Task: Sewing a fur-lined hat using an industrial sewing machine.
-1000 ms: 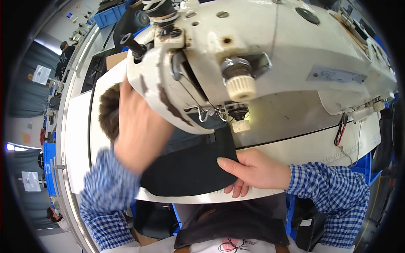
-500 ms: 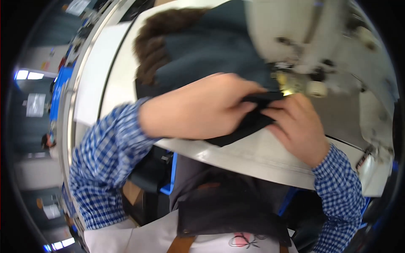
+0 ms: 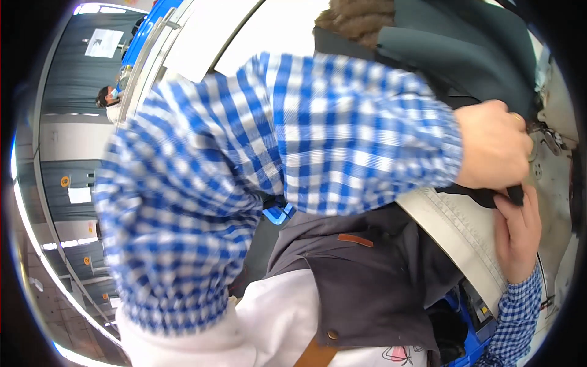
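A dark green garment piece (image 3: 458,46) with brown fur trim (image 3: 358,21) lies on the pale work table at the upper right. Black fabric (image 3: 468,194) hangs off its near side, between my hands. My left hand (image 3: 496,145) reaches across, its fingers closed on the fabric beside the sewing machine (image 3: 553,137); the fingertips are hidden behind the knuckles. Just below it, my right hand (image 3: 520,235) pinches the end of the black fabric between thumb and fingers. The machine's needle area cannot be made out.
Along the table edge (image 3: 455,229) in front of me runs a printed ruler scale. A dark apron (image 3: 367,281) covers my lap, with a blue chair frame (image 3: 280,213) below the table. Another person (image 3: 112,101) is far off at the left.
The view has swung, so table, garment and machine now appear further right. Both hands still hold the black fabric, and my left sleeve fills more of the picture.
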Demonstrator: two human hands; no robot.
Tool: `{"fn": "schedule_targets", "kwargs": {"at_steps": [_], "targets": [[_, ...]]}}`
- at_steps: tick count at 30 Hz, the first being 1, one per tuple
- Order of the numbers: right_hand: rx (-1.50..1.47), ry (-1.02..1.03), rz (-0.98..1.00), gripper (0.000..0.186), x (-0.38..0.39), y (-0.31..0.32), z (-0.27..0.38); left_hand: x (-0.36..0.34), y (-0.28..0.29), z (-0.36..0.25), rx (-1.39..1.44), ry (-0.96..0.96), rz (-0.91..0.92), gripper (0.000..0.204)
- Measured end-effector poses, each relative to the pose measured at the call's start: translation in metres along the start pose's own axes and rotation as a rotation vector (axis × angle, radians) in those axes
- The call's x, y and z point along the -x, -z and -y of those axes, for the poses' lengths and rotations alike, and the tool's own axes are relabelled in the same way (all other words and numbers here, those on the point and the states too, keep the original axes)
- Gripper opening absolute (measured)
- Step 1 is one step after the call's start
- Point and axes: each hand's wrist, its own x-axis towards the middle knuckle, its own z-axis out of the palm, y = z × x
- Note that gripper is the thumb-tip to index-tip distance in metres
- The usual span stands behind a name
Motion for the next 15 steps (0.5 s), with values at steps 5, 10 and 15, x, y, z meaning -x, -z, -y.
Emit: {"fn": "schedule_targets", "kwargs": {"at_steps": [5,10,15], "targets": [[0.094,0.062,-0.044,0.025,-0.023,-0.018,0.001,0.021,-0.012,0.015,0.248,0.183,-0.084,0.03],[0.044,0.178,-0.157,0.028,-0.037,-0.019,0.007,0.033,0.0,0.019,0.28,0.286,-0.102,0.042],[0.038,0.152,-0.238,0.019,-0.038,-0.031,0.013,0.036,0.007,0.022,0.179,0.262,-0.069,0.053]]}}
